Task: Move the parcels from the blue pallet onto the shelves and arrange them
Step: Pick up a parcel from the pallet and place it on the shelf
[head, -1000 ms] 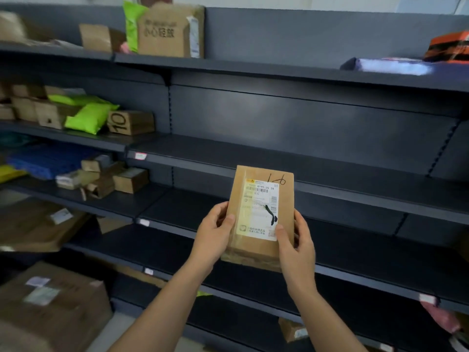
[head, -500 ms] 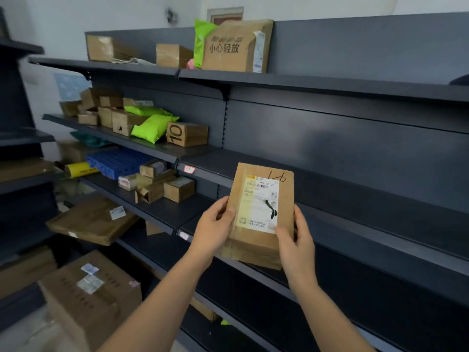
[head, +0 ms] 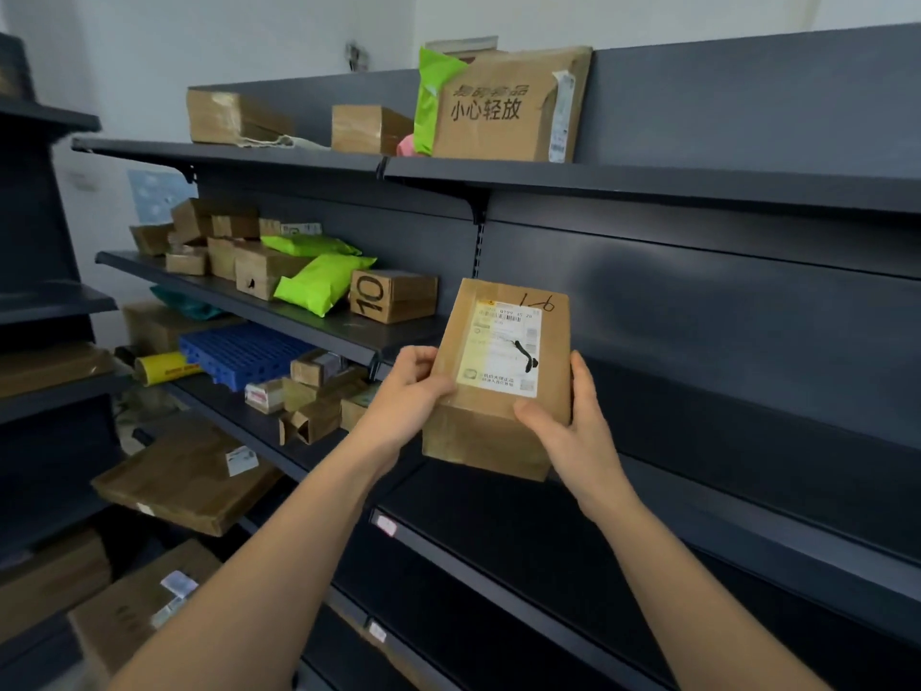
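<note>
Small cardboard parcel (head: 498,381) up in air, just right of and slightly below box marked 10 (head: 393,296). Looks light, stiff, tape maybe slick, so grab by side faces. Left hand (head: 408,396) and right hand (head: 573,431) clamp sides, thumbs pressed on front. Long axis upright, label facing me, scribbled end up.
</note>
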Demonstrator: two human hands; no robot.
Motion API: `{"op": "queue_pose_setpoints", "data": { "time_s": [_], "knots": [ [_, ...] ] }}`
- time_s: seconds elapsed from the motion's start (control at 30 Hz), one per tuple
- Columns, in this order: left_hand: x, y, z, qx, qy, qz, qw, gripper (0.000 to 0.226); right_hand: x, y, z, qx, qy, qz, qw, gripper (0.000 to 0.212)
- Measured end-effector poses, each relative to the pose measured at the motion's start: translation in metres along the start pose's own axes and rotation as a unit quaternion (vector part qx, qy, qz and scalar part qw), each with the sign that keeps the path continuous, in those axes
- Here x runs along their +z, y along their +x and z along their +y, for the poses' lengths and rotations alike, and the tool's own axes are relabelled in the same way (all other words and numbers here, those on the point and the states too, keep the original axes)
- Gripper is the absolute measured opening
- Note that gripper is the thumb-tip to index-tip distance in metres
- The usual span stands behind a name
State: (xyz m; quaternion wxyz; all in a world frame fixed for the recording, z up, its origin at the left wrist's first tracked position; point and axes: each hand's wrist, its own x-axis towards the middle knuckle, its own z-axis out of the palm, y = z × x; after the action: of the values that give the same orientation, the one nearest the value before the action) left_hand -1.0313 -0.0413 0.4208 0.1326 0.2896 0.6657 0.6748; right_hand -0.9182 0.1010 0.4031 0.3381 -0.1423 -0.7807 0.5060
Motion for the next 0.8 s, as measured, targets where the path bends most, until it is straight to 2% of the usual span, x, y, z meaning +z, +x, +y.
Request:
{"op": "queue_pose_setpoints", "data": {
  "time_s": [0.2,0.37,0.6,0.67,0.77,0.8],
  "knots": [
    [-0.042,0.081,0.002,0.041,0.011,-0.03,0.999,0.033,0.039,0.061,-0.003,-0.004,0.002,-0.027,1.0,0.083],
    [-0.055,0.136,0.001,0.042,0.014,-0.058,0.997,0.038,0.056,0.105,0.004,0.014,-0.019,0.013,1.0,0.095],
    [-0.043,0.202,-0.007,0.012,-0.018,-0.045,0.999,0.036,0.056,0.17,0.024,0.048,-0.058,0.047,0.996,0.082],
    [-0.036,0.221,-0.013,0.001,-0.016,-0.042,0.999,0.036,0.054,0.188,0.032,0.066,-0.069,0.038,0.995,0.088],
    [-0.026,0.244,-0.026,-0.025,-0.003,-0.045,0.999,0.036,0.05,0.21,0.047,0.095,-0.119,0.027,0.988,0.12],
    [-0.024,0.252,-0.031,-0.035,0.002,-0.045,0.998,0.038,0.048,0.217,0.053,0.104,-0.126,0.019,0.986,0.12]
  ]
}}
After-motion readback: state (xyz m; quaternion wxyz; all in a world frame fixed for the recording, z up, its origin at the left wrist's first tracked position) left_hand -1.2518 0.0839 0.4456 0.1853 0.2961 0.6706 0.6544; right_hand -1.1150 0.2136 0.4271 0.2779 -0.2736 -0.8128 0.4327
